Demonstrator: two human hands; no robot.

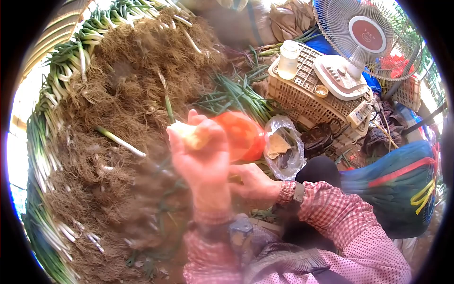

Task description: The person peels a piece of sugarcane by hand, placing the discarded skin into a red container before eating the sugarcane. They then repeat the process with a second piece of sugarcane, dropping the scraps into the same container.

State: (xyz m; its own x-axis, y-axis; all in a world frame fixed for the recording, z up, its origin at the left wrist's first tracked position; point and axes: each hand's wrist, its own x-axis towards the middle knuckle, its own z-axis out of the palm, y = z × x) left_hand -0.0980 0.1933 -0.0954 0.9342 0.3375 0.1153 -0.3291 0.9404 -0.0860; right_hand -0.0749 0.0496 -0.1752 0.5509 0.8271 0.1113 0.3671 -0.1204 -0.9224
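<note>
My left hand [203, 154] is raised in front of me, blurred, its fingers curled around a pale yellow piece [187, 134] whose kind I cannot make out. Just to its right and lower, my right hand [257, 183] has its fingers bent together; its fingertips are partly hidden behind my left wrist. An orange-red plastic bag [243, 137] lies behind both hands. Beside that bag, a clear plastic bag [286, 158] holds a tan, flat piece [277, 146] that looks like bread.
Heaps of roots and leeks [113, 85] fill the left side, with a loose leek [120, 142] on top. At the upper right, a crate [302, 97] bears a jar [288, 60] and a fan [366, 35]. A wrapped green bundle [390, 189] lies right.
</note>
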